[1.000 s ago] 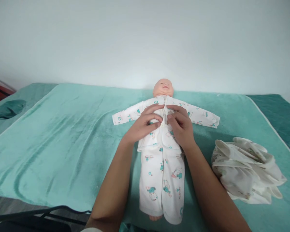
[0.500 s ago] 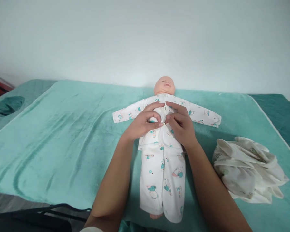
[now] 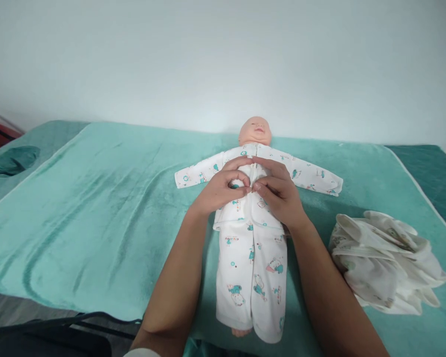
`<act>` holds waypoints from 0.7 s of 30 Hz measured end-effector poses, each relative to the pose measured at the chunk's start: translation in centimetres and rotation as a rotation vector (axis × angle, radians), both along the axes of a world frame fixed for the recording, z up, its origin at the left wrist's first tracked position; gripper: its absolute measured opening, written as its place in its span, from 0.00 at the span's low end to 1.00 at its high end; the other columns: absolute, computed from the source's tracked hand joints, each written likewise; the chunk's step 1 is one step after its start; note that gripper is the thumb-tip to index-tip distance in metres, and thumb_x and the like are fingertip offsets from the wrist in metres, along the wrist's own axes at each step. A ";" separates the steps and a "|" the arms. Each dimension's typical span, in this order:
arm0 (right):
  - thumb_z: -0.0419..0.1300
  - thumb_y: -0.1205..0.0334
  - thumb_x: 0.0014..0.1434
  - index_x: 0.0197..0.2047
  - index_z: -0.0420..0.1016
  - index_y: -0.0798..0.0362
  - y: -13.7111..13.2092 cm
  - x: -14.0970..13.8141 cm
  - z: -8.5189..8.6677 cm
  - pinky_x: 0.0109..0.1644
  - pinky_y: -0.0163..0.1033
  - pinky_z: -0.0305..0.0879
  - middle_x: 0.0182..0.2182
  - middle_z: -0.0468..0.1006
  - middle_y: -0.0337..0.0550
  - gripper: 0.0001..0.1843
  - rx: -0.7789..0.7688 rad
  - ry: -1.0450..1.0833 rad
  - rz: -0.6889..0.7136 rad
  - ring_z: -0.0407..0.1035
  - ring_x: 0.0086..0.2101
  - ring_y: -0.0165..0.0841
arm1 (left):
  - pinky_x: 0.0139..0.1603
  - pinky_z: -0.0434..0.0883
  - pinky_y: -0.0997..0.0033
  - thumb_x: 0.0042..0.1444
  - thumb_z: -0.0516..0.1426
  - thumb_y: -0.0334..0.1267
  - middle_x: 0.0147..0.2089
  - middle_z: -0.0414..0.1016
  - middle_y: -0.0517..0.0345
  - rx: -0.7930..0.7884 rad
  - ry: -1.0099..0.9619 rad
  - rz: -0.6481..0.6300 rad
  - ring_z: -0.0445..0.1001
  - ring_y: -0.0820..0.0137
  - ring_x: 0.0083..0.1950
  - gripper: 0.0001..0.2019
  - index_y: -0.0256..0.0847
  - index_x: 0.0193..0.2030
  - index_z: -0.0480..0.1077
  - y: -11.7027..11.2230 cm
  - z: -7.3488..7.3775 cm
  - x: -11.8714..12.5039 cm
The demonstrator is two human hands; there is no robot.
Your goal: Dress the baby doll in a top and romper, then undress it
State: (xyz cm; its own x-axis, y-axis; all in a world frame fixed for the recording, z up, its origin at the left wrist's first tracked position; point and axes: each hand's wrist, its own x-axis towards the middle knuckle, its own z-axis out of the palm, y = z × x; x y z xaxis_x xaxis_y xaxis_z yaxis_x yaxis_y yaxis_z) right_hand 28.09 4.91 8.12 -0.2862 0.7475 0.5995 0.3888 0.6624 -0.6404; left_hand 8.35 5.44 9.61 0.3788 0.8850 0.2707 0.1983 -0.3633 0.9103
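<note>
A baby doll (image 3: 255, 131) lies on its back with its head toward the wall and its sleeves spread sideways. It wears a white printed jacket (image 3: 232, 213) and matching trousers (image 3: 234, 277); one foot shows below a trouser leg. My left hand (image 3: 226, 184) pinches the jacket's front edge at the chest between thumb and fingers. Opposite it, my right hand (image 3: 280, 191) grips the same front opening, its fingertips meeting those of the left. The fingers hide most of the spot being held, so any fastener there cannot be made out.
A crumpled white printed cloth (image 3: 388, 267) lies right of the doll, near my right forearm. The light green cover (image 3: 78, 213) has folds on the left. Behind stands a pale wall (image 3: 208, 59). A black chair-like object (image 3: 48, 339) is at lower left, something red (image 3: 0, 136) at far left.
Both hands stay at the jacket front, and the fingertips have drawn slightly closer together over the opening. The whole view has shifted a little.
</note>
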 end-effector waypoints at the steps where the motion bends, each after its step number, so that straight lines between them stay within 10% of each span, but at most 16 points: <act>1: 0.59 0.58 0.67 0.32 0.78 0.46 0.0 0.0 0.0 0.67 0.59 0.62 0.62 0.73 0.36 0.12 -0.010 0.021 -0.001 0.67 0.61 0.43 | 0.75 0.57 0.45 0.56 0.63 0.35 0.69 0.67 0.59 -0.007 -0.018 -0.005 0.57 0.56 0.76 0.03 0.46 0.32 0.78 0.0 0.0 0.0; 15: 0.66 0.55 0.59 0.30 0.73 0.49 0.1 0.0 -0.1 0.69 0.57 0.57 0.66 0.68 0.42 0.11 -0.215 0.117 -0.045 0.60 0.65 0.44 | 0.74 0.57 0.48 0.57 0.64 0.39 0.74 0.61 0.55 0.087 0.132 -0.016 0.55 0.57 0.77 0.05 0.43 0.37 0.74 -0.3 0.4 0.5; 21: 0.65 0.59 0.58 0.29 0.70 0.50 0.0 -0.2 0.2 0.58 0.50 0.67 0.58 0.75 0.43 0.09 -0.322 0.449 -0.103 0.71 0.51 0.39 | 0.72 0.61 0.51 0.53 0.67 0.40 0.67 0.71 0.54 -0.037 -0.161 0.048 0.64 0.57 0.72 0.08 0.42 0.31 0.73 0.2 -0.5 0.3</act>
State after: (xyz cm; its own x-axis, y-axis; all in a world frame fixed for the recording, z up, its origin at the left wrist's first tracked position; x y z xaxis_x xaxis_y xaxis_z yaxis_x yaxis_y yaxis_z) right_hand 27.85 4.88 8.32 0.0288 0.9234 0.3827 0.0840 0.3793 -0.9215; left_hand 8.61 5.68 9.13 0.2897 0.9118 0.2911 0.0649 -0.3222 0.9444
